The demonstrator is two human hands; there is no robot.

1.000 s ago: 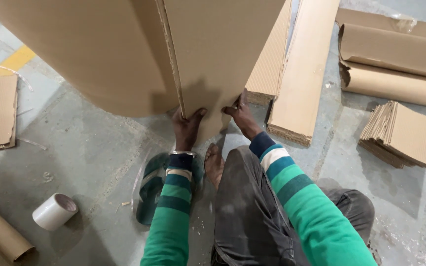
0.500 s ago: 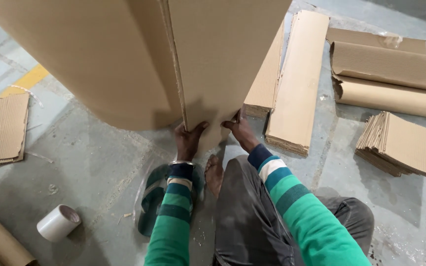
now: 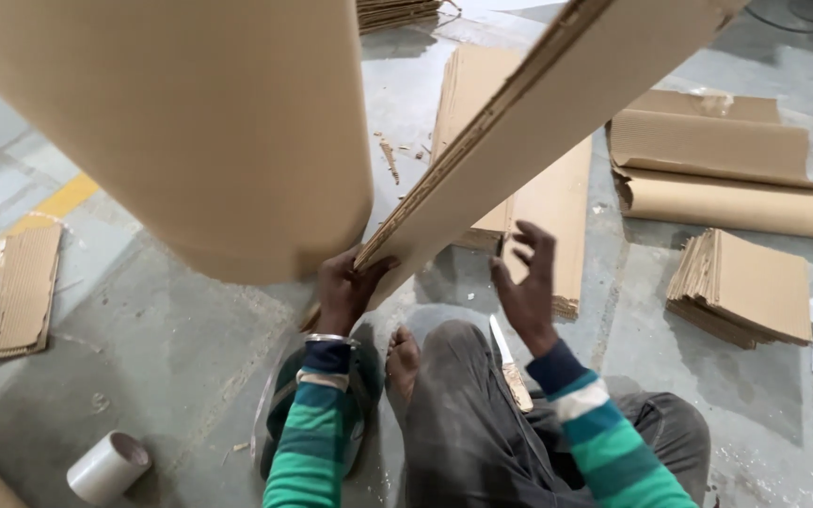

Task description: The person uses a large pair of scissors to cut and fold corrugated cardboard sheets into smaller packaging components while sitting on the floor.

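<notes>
A big roll of brown corrugated cardboard (image 3: pixel 190 132) stands upright in front of me. A loose cardboard sheet (image 3: pixel 538 122) hangs off it, tilted up to the right. My left hand (image 3: pixel 345 287) grips the lower corner of that sheet next to the roll's base. My right hand (image 3: pixel 527 287) is off the sheet, fingers spread, hovering above my knee. A knife (image 3: pixel 510 362) lies on the floor by my right leg. My bare foot (image 3: pixel 403 356) rests on a green sandal (image 3: pixel 284 433).
A white tape roll (image 3: pixel 105 468) lies at the lower left. Flat cardboard strips (image 3: pixel 557 207) lie ahead, rolled sheets (image 3: pixel 726 179) to the right, a stack of cut pieces (image 3: pixel 745 287) nearer. A small corrugated piece (image 3: pixel 25 292) lies left by a yellow floor line (image 3: pixel 49 212).
The sheet has swung away from the roll and tilted to the right. My right hand has let go of its edge and opened. My left hand still holds the lower corner.
</notes>
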